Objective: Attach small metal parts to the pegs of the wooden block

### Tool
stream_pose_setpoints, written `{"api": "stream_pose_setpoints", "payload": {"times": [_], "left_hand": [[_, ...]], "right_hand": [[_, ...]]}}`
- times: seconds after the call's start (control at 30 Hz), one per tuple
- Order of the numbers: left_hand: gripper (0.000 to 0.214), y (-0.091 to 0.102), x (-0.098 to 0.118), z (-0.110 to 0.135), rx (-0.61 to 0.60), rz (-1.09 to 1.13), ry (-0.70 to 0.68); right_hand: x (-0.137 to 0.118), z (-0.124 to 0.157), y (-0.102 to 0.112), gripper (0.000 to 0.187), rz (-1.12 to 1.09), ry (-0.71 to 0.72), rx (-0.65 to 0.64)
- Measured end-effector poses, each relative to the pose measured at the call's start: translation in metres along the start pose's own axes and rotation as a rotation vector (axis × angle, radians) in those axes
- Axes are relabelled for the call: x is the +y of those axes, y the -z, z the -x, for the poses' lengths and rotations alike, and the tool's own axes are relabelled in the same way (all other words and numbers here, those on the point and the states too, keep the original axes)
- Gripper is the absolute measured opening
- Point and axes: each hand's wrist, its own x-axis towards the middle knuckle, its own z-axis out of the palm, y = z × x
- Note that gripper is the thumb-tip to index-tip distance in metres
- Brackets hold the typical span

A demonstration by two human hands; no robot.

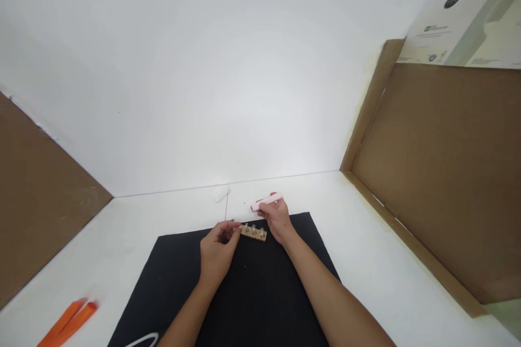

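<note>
On my feed, the far left shows a brown cardboard wall (pixel 36 200) rising from the white tabletop (pixel 122 260), with two orange strips (pixel 67 324) lying on the tabletop in the near left corner and a thin white loop (pixel 142 340) at the near edge of the frame, on the black mat (pixel 252 293). My left hand (pixel 217 249) sits over the mat, half closed, its fingertips (pixel 233 226) curled in at the left end of a small wooden strip (pixel 254 232). I can't tell whether those fingers actually have hold of it. The strip is light tan and narrow, with three metal bolts standing up in a row, and it lies at the far edge of the mat, between my two hands. My right hand (pixel 277 218) is curled closed around a flat pink bar (pixel 266 201), which sticks out to the left of the fingers, tilted, just past the mat's far edge and just beyond the strip. Further right stands another brown cardboard wall (pixel 439 173), with a printed white carton (pixel 459 16) above it.
</note>
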Motion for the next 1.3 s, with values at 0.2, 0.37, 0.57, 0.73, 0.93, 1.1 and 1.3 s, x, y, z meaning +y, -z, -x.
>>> {"api": "stream_pose_setpoints", "payload": {"times": [0.2, 0.37, 0.57, 0.73, 0.93, 1.1, 1.3], "left_hand": [[0.024, -0.001, 0.003, 0.001, -0.005, 0.077, 0.022], [0.022, -0.001, 0.007, 0.003, -0.065, 0.041, 0.0], [0.022, 0.0, 0.009, 0.002, -0.101, -0.05, -0.034], [0.022, 0.0, 0.009, -0.001, -0.047, -0.188, -0.146], [0.02, -0.001, 0.01, -0.002, -0.015, -0.224, -0.194], [0.021, -0.002, 0.01, -0.002, -0.014, -0.249, -0.204], [0.022, -0.004, 0.008, -0.002, -0.063, -0.257, -0.205]], "right_hand": [[-0.001, 0.001, 0.0, 0.058, -0.013, -0.01, -0.007], [-0.004, 0.003, -0.001, 0.054, 0.0, -0.006, -0.018], [-0.007, 0.005, -0.001, 0.047, 0.023, -0.006, -0.062], [-0.007, 0.007, -0.001, 0.045, 0.071, -0.002, -0.087], [-0.006, 0.008, 0.0, 0.044, 0.106, 0.039, -0.102], [-0.004, 0.007, 0.003, 0.044, 0.141, 0.043, -0.101], [-0.001, 0.008, 0.005, 0.043, 0.207, 0.063, -0.155]]}}
